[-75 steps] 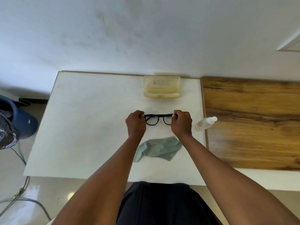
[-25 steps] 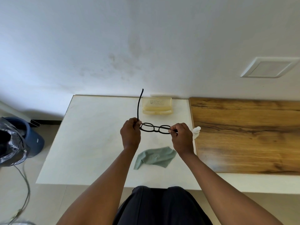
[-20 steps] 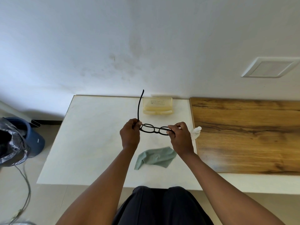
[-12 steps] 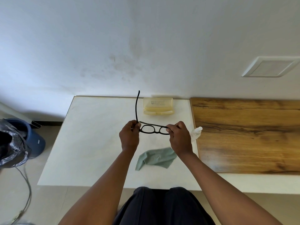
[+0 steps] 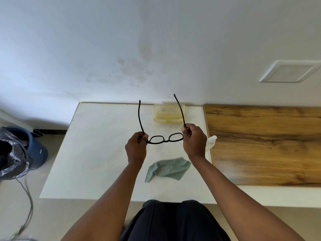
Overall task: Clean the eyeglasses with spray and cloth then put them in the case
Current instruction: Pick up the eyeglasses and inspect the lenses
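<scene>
Black-framed eyeglasses [image 5: 165, 139] hang in the air above the white table [image 5: 97, 153], both temples unfolded and pointing away from me. My left hand [image 5: 136, 147] pinches the left hinge and my right hand [image 5: 194, 142] pinches the right hinge. A yellowish translucent case [image 5: 168, 113] lies at the table's far edge by the wall; whether its lid is raised I cannot tell. A green cloth [image 5: 167, 168] lies crumpled on the table below my hands. The white spray bottle [image 5: 211, 141] lies at the table's right edge, mostly hidden behind my right hand.
A wooden board [image 5: 264, 145] adjoins the table on the right. A blue bin [image 5: 34, 150] with a black plastic bag [image 5: 12, 157] stands on the floor at left, with cables [image 5: 27, 202] trailing beside it. A white wall rises behind the table.
The glasses were lifted off the table, and the left temple was unfolded first. In the last half second the right temple swung out, so both now point away from me.
</scene>
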### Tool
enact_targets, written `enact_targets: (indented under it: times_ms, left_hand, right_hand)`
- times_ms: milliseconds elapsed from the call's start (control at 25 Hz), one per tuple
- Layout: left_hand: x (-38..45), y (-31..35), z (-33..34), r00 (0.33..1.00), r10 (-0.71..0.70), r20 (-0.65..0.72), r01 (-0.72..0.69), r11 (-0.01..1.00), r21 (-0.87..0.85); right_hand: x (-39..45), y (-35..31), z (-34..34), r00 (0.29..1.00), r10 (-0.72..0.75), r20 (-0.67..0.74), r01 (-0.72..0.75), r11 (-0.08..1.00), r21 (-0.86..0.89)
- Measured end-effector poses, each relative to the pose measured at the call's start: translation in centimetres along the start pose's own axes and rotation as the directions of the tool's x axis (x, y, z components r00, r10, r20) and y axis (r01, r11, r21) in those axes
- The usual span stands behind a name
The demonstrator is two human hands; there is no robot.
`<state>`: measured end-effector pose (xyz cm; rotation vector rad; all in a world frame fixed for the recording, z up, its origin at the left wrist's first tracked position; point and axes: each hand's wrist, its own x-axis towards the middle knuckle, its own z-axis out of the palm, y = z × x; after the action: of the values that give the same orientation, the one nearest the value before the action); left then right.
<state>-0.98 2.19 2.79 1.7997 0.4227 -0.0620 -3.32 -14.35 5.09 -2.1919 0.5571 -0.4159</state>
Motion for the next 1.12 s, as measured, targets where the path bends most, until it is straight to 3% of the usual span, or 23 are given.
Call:
enact_targets:
  times_ms: [120, 200, 400, 600, 760, 960, 1120]
  left_hand:
    - [0.1, 0.1, 0.1, 1.000, -0.023, 0.002, 0.023, 1.000, -0.021]
    - [0.2, 0.2, 0.1, 0.999, -0.035, 0.018, 0.036, 0.999, -0.023]
    - [0.3, 1.2, 0.1, 0.988, -0.072, 0.134, 0.097, 0.976, -0.194]
    - [0.4, 2.8, -0.5, 0.922, -0.124, 0.366, 0.254, 0.909, -0.331]
    - [0.6, 3.6, -1.1, 0.870, -0.121, 0.478, 0.301, 0.898, -0.321]
    - [0.2, 4.0, -1.2, 0.891, 0.058, 0.449, 0.043, 0.976, -0.213]
    - [0.1, 4.2, -0.9, 0.915, 0.287, 0.284, -0.322, 0.943, 0.087]
  right_hand:
    - [0.2, 0.0, -0.1, 0.998, 0.058, -0.006, -0.057, 0.996, 0.070]
    - [0.4, 0.1, -0.2, 0.982, 0.186, 0.026, -0.188, 0.971, 0.146]
    - [1.6, 0.1, -0.9, 0.875, 0.449, 0.180, -0.484, 0.799, 0.357]
    - [2.3, -0.1, -2.0, 0.821, 0.532, 0.209, -0.560, 0.673, 0.484]
    - [3.0, -0.3, -2.8, 0.794, 0.556, 0.244, -0.580, 0.576, 0.576]
    - [3.8, -1.2, -3.4, 0.744, 0.612, 0.270, -0.634, 0.517, 0.576]
    - [4.3, -1.5, -3.8, 0.711, 0.639, 0.294, -0.664, 0.471, 0.581]
